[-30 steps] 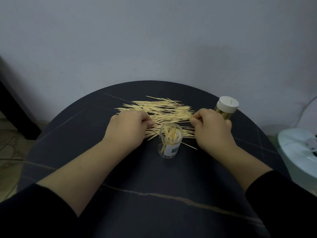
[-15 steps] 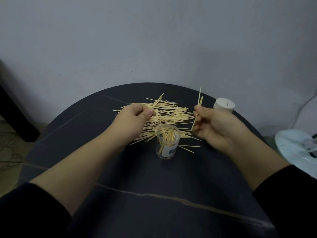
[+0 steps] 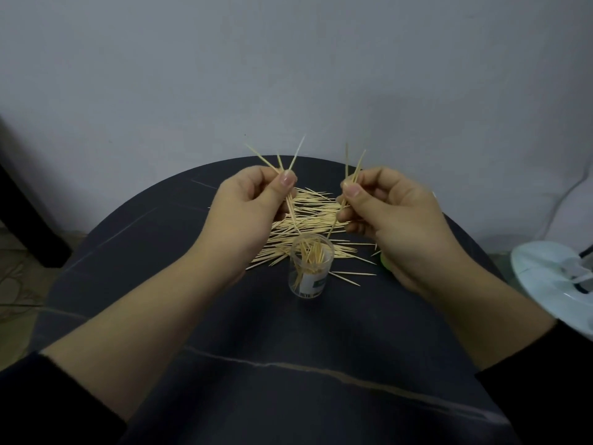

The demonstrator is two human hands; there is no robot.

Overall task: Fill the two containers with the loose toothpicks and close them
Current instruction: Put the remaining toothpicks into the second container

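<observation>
The clear container [image 3: 309,277] stands upright and lidless near the middle of the dark tabletop [image 3: 288,348], a few sticks leaning inside it, and the loose toothpicks [image 3: 308,220] lie heaped just behind it. Above that heap the left hand [image 3: 247,216] has its fingers [image 3: 285,181] pinching a fan of toothpicks [image 3: 296,155]. The right hand [image 3: 394,220] has its fingers [image 3: 353,189] pinching a pair of toothpicks [image 3: 356,168], lower tips angled toward the container's mouth.

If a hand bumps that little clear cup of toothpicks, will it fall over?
Probably: the small clear plastic container stands taller than wide and looks light, only partly filled. Its round wall would likely let it roll.
</observation>
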